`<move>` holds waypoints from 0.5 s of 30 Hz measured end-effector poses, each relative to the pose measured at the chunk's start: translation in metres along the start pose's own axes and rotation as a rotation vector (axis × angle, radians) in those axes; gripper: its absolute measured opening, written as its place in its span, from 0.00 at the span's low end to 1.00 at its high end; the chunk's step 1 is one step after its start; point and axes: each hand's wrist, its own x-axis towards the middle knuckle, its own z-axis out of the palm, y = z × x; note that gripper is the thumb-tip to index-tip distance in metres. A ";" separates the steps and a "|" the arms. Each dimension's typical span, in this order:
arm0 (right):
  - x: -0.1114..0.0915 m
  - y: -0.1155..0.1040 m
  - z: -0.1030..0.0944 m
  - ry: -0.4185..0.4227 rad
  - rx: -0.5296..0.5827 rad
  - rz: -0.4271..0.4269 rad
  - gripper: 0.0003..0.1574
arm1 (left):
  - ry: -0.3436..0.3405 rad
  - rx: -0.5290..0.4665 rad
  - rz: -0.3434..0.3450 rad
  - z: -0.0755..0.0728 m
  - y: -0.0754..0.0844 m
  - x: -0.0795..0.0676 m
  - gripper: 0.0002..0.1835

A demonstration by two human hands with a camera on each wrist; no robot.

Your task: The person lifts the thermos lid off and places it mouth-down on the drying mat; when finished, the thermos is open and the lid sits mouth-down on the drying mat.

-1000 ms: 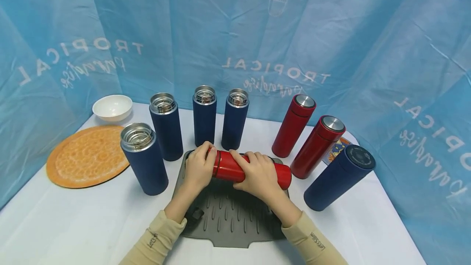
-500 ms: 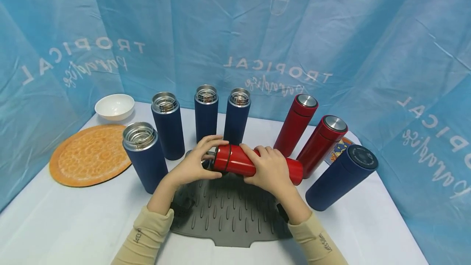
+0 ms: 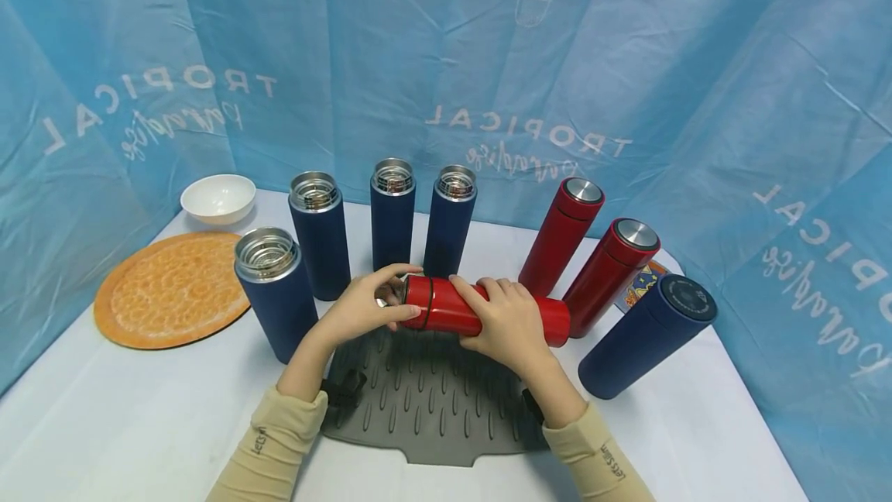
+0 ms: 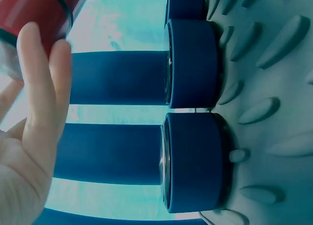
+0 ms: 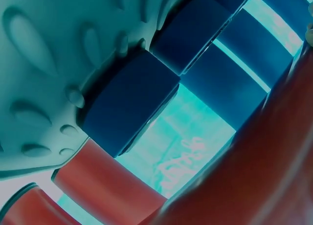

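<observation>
A red thermos [image 3: 453,312] lies sideways over the grey ridged mat [image 3: 439,417], its capped end to the left. My right hand [image 3: 512,324] grips its body from above. My left hand [image 3: 355,308] holds the cap end [image 3: 416,289], thumb at the near side and index finger along the top; in the left wrist view its fingers touch the red cap [image 4: 41,12]. On the mat behind the thermos sit several dark blue lids [image 4: 193,63], hidden from the head view. The right wrist view shows the red body [image 5: 264,171] close up.
Several lidless blue thermoses [image 3: 320,246] stand at the left and back. To the right are two capped red thermoses [image 3: 606,281], a capped blue one [image 3: 644,339] and a colourful card [image 3: 639,283]. A white bowl [image 3: 219,204] and round orange mat [image 3: 170,289] lie far left.
The left hand has moved from atop the cap to its left end, opening out and then closing in around it. The thermos has shifted slightly right, with the right hand still gripping it.
</observation>
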 end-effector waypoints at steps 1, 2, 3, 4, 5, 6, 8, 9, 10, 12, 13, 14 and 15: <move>0.000 0.000 0.000 0.001 0.002 -0.001 0.58 | 0.001 0.002 -0.023 0.001 0.000 0.000 0.30; -0.001 0.000 0.001 0.002 0.004 -0.002 0.58 | 0.001 0.003 -0.046 0.002 -0.001 0.001 0.30; -0.001 0.000 0.001 0.002 0.005 -0.002 0.57 | 0.001 0.009 -0.064 0.002 -0.001 0.001 0.30; -0.002 0.000 0.002 0.001 0.005 -0.001 0.57 | 0.000 0.013 -0.074 0.003 -0.001 0.001 0.31; -0.002 0.000 0.002 -0.001 0.003 0.001 0.57 | 0.000 0.012 -0.079 0.003 -0.001 0.001 0.32; -0.002 0.000 0.002 -0.004 0.000 0.005 0.57 | -0.004 0.002 -0.072 0.003 -0.001 0.000 0.34; -0.003 0.001 0.003 -0.015 -0.014 0.022 0.57 | -0.018 -0.021 -0.030 0.003 -0.001 0.000 0.39; -0.003 0.002 0.003 -0.023 -0.021 0.033 0.57 | -0.030 -0.037 0.002 0.002 -0.001 0.000 0.42; -0.003 0.003 0.003 -0.031 -0.028 0.045 0.57 | -0.045 -0.054 0.041 0.002 -0.001 0.000 0.45; -0.004 0.005 0.003 -0.044 -0.038 0.064 0.57 | -0.077 -0.086 0.118 0.001 -0.002 0.000 0.46; -0.004 0.007 0.003 -0.049 -0.040 0.071 0.57 | -0.087 -0.091 0.149 0.000 -0.003 0.001 0.45; -0.004 0.008 0.003 -0.051 -0.040 0.074 0.57 | -0.093 -0.098 0.170 0.000 -0.004 0.001 0.42; -0.004 0.008 0.004 -0.054 -0.038 0.077 0.57 | -0.093 -0.098 0.178 0.000 -0.004 0.001 0.39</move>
